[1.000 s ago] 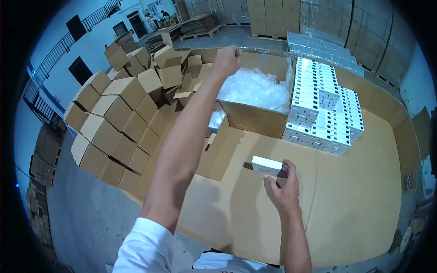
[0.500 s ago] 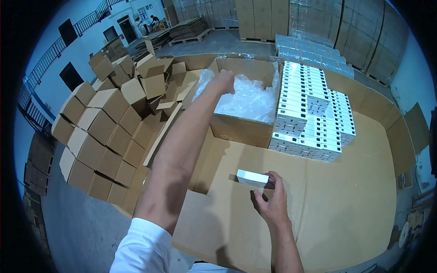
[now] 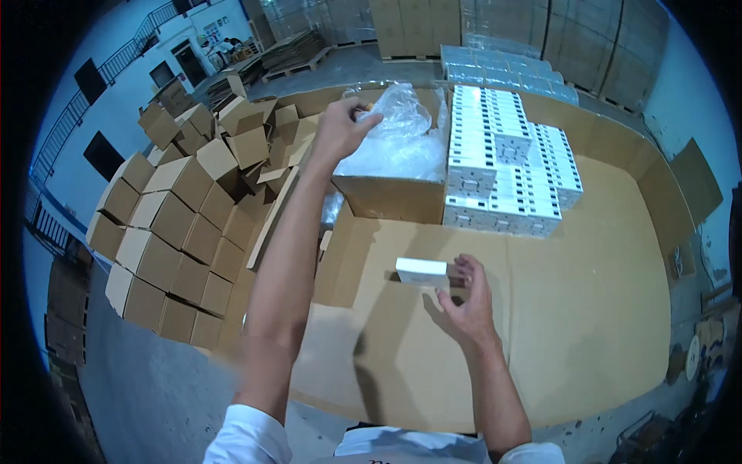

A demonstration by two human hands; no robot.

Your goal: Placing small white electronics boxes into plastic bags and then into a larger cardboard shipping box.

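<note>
Head view, wide cardboard-covered worktable [image 3: 587,325], heap of folded brown cartons [image 3: 185,224] at its left, stacked white boxes [image 3: 510,166] beside an open carton [image 3: 390,193] of clear plastic bags [image 3: 402,143] — left hand [image 3: 340,131] pinching a small item above them, right hand [image 3: 468,305] gripping a small white box [image 3: 423,272] on the table.

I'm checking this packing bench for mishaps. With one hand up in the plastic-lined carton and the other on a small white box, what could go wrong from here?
1. The left hand grips something small amid the loose clear plastic in the open carton; the film may drag out with it.
2. The right hand holds the small white box only at one end, so it could tip.
3. The stacked white boxes stand close beside the carton; a nudge might topple them.
</note>
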